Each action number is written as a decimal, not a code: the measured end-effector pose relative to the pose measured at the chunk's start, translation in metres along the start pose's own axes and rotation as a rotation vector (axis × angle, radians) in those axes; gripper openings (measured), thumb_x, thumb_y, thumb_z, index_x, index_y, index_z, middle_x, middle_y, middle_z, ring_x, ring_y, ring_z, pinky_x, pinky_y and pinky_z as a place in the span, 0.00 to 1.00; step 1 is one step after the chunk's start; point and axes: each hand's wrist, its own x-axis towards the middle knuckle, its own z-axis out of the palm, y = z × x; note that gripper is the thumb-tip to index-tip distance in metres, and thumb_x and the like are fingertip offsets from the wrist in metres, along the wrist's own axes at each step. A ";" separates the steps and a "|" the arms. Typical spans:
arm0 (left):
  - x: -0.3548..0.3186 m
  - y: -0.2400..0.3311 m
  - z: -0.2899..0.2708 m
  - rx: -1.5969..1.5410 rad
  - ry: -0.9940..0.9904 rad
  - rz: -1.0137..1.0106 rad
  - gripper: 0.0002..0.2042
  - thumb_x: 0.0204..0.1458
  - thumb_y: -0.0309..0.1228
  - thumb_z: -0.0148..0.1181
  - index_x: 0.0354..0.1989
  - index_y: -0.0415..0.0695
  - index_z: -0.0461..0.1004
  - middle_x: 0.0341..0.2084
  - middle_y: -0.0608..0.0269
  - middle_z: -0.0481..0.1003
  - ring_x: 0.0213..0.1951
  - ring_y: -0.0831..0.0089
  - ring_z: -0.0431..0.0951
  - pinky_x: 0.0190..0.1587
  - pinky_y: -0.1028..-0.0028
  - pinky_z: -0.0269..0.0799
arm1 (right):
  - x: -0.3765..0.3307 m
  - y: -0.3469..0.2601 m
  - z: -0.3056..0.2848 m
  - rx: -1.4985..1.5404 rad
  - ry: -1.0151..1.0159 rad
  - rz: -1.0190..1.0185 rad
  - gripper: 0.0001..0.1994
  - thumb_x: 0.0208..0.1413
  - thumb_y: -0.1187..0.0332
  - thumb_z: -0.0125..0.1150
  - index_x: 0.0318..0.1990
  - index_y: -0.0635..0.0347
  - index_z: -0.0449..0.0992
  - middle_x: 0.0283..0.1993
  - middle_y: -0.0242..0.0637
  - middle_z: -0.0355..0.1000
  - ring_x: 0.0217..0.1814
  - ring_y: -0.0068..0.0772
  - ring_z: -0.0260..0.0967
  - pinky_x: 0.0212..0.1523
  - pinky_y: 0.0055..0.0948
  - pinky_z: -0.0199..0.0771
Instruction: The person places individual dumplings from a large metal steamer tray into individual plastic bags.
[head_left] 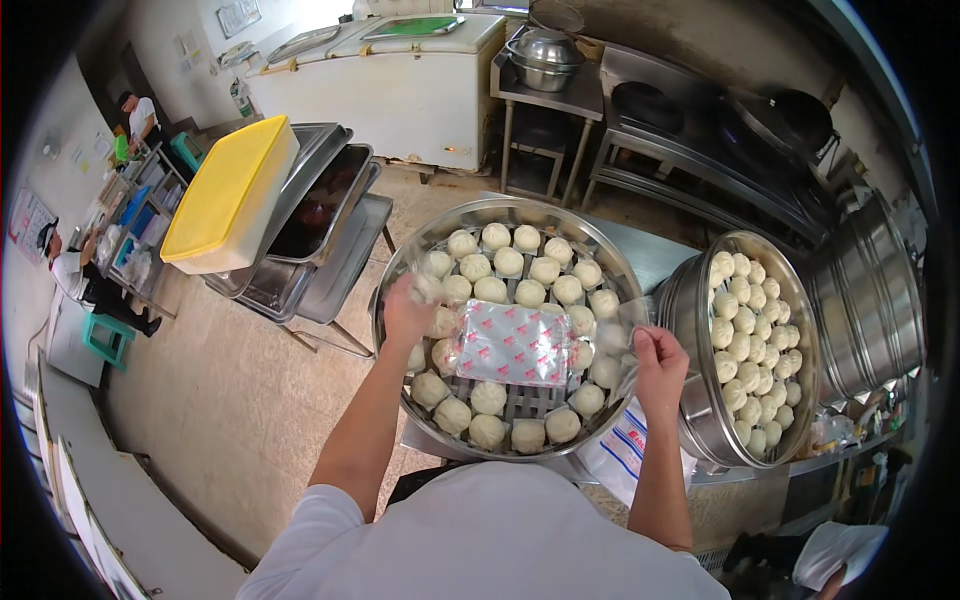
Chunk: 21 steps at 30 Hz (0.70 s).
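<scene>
Your white shirt (480,530) lies near; beyond, your left hand (408,310), blurred, and right hand (662,368) pinch clear plastic (625,338) flanking a silver packet (515,344) over buns (488,398).

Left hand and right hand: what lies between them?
In the head view, a silver packet, clear plastic and pale buns in a steamer.
</scene>
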 end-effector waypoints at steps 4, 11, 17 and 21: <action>-0.013 0.052 -0.011 -0.108 -0.047 -0.063 0.44 0.37 0.34 0.82 0.65 0.38 0.65 0.54 0.41 0.74 0.56 0.47 0.74 0.60 0.58 0.71 | -0.018 -0.009 -0.001 -0.045 -0.216 0.053 0.08 0.59 0.72 0.66 0.44 0.65 0.81 0.31 0.27 0.75 0.32 0.13 0.65 0.35 0.20 0.68; -0.120 0.183 -0.076 -0.436 -0.537 0.450 0.44 0.40 0.31 0.81 0.67 0.38 0.63 0.62 0.46 0.68 0.59 0.58 0.72 0.62 0.63 0.68 | -0.046 -0.057 0.016 -0.291 -0.840 -0.174 0.15 0.48 0.75 0.72 0.46 0.60 0.82 0.30 0.36 0.76 0.30 0.23 0.71 0.34 0.28 0.73; -0.140 0.140 -0.029 -0.708 -0.719 0.051 0.15 0.58 0.26 0.66 0.53 0.37 0.74 0.45 0.55 0.80 0.38 0.67 0.82 0.43 0.69 0.78 | -0.034 -0.041 0.016 -0.005 -0.656 -0.002 0.28 0.47 0.75 0.74 0.59 0.59 0.75 0.52 0.38 0.78 0.48 0.29 0.75 0.48 0.33 0.77; -0.131 0.146 -0.035 -1.244 -0.375 -0.567 0.07 0.61 0.28 0.64 0.42 0.38 0.75 0.37 0.59 0.80 0.38 0.65 0.83 0.38 0.67 0.81 | -0.038 0.005 0.013 0.168 -0.744 0.366 0.30 0.50 0.76 0.72 0.63 0.64 0.72 0.53 0.37 0.76 0.49 0.33 0.73 0.55 0.35 0.76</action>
